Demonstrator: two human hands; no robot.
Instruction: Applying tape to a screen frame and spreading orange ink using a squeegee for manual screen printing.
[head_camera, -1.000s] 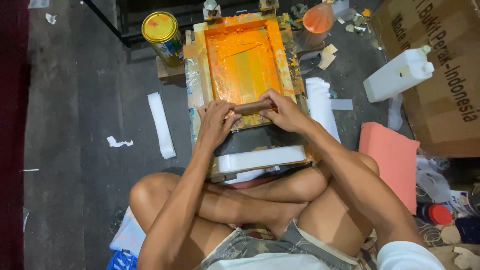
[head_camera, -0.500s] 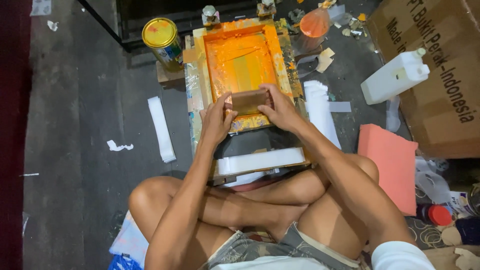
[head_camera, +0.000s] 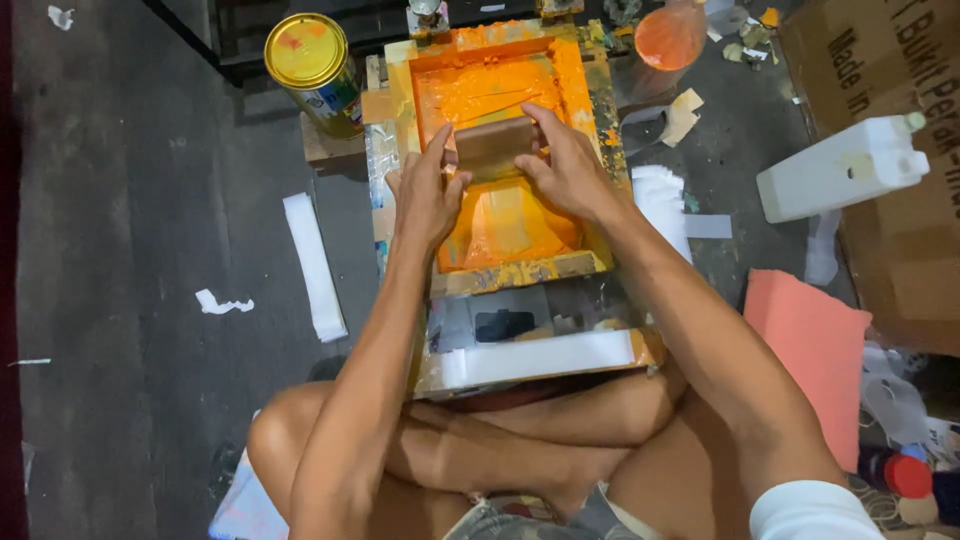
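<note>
Head view looks down on 1 dark concrete floor (head_camera: 150, 200), with the person seated cross-legged at the near edge. At the far right lies 1 brown cardboard box (head_camera: 890, 130), and near it on the right, 1 salmon-pink foam slab (head_camera: 815, 345). In the centre sits 1 wooden printing frame (head_camera: 500, 160), its mesh smeared with orange ink; 1 taped board (head_camera: 535, 345) juts from beneath it toward the knees. On the box rests 1 white plastic jerrycan (head_camera: 845, 168), lying on its side. Left of the frame lies 1 long white paper strip (head_camera: 314, 265), with 1 torn white scrap (head_camera: 222, 302) further left. At the far left corner of the frame stands 1 round tin (head_camera: 312, 70) with a yellow lid. At the far right of the frame is 1 orange-stained cup (head_camera: 670, 35).

Smallest is 1 brown wooden squeegee (head_camera: 493, 147), lying across the mesh in the far half of the frame. Both arms reach forward, nearly straight. 2 hands grip it: the left hand (head_camera: 428, 195) clasps its left end, fingers curled narrow and thumb raised along the edge; the right hand (head_camera: 568, 165) clasps the right end, fingers draped over the top.
</note>
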